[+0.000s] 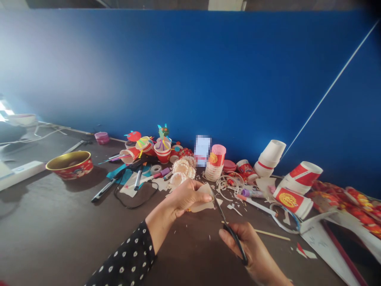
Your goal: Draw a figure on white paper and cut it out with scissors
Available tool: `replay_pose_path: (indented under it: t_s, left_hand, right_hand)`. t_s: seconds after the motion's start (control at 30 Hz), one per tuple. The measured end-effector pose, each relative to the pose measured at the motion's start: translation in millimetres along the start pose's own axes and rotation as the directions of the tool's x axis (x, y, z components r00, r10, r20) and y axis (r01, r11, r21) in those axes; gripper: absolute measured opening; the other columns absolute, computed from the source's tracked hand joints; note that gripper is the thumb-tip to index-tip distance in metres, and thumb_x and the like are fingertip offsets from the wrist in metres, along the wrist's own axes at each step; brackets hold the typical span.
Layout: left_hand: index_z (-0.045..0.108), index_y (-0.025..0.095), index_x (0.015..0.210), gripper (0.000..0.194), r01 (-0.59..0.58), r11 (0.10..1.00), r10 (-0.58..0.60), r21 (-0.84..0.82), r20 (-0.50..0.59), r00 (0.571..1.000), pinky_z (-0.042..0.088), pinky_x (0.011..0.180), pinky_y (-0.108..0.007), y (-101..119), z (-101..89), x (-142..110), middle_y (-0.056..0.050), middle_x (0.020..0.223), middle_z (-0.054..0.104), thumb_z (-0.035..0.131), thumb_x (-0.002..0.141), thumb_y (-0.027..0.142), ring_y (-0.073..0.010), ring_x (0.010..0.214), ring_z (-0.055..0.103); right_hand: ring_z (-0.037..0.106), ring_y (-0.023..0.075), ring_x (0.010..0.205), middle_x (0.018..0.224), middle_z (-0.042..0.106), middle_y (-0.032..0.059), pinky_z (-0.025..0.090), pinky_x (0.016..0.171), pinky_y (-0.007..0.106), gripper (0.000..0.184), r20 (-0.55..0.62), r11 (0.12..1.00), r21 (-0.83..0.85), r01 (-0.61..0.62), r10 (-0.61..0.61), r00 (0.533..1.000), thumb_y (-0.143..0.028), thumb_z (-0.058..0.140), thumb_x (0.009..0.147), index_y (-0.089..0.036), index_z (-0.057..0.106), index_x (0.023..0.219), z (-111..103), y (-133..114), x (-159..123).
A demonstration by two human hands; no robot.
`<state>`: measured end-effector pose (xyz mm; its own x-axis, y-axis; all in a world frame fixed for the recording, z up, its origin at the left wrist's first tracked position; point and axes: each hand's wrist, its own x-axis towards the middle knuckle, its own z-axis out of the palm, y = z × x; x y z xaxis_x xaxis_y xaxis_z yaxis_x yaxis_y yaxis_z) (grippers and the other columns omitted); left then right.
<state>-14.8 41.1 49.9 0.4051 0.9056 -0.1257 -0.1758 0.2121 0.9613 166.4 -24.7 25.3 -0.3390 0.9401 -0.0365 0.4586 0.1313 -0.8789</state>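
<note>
My left hand (185,195) is closed in a pinch on a small pale piece of paper (204,198), held just above the dark table. My right hand (253,248) grips black-handled scissors (229,226); their blades reach up into the lower right edge of the paper. Small white paper scraps (232,207) lie scattered on the table under and around both hands. A thin wooden stick (272,235) rests to the right of the scissors.
Red and white paper cups (299,180), a cup stack (216,161), decorated cup crafts (162,149), white paper flowers (182,171), pens and markers (138,177), a black cable (133,200), a gold-lined red bowl (70,163) at left, a blue partition wall (208,71) behind.
</note>
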Motion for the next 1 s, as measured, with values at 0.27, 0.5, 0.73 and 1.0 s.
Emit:
replay_pose_path:
  t_s: [0.27,0.5,0.73,1.0]
  left_hand:
    - [0.062,0.013,0.081,0.030,-0.055,0.983,0.066,-0.173,0.054,0.996,0.041,0.054,-0.021,-2.0,1.7,3.8,-0.005,0.073,0.064,0.074,0.054,0.021,-0.0114,0.061,0.057]
    - [0.062,0.009,0.068,0.019,-0.127,0.922,0.134,-0.365,-0.008,0.991,0.038,0.059,-0.024,-26.4,29.1,6.6,-0.006,0.064,0.060,0.069,0.062,0.026,-0.0102,0.056,0.052]
    - [0.063,0.009,0.063,0.022,-0.229,0.891,0.157,-0.393,-0.208,0.965,0.037,0.060,-0.024,-34.5,47.7,6.5,-0.004,0.061,0.058,0.071,0.061,0.030,-0.0106,0.058,0.051]
    - [0.062,0.011,0.061,0.018,-0.279,0.841,0.139,-0.463,-0.314,0.939,0.040,0.060,-0.024,-33.2,49.9,7.8,-0.002,0.063,0.058,0.074,0.055,0.023,-0.0102,0.060,0.052]
  right_hand:
    - [0.024,0.0078,0.043,0.047,0.023,-0.0067,0.021,0.039,0.021,0.049,-0.111,0.994,0.098,-0.055,0.066,0.992,-0.062,0.045,0.071,-0.021,0.030,0.049,-0.3,13.9,4.5]
    - [0.025,0.0082,0.044,0.047,0.025,-0.0071,0.023,0.041,0.021,0.046,-0.244,0.971,0.239,-0.021,0.081,0.966,-0.058,0.048,0.073,-0.021,0.032,0.052,2.9,17.8,6.9]
    - [0.024,0.0077,0.043,0.048,0.023,-0.0073,0.022,0.039,0.021,0.047,-0.217,0.987,0.155,-0.027,0.061,0.974,-0.060,0.047,0.071,-0.021,0.031,0.051,5.9,14.8,7.2]
    - [0.023,0.0078,0.045,0.048,0.023,-0.0067,0.018,0.039,0.021,0.044,-0.163,0.995,0.089,-0.033,0.047,0.985,-0.055,0.048,0.073,-0.020,0.031,0.050,7.7,17.9,10.7]
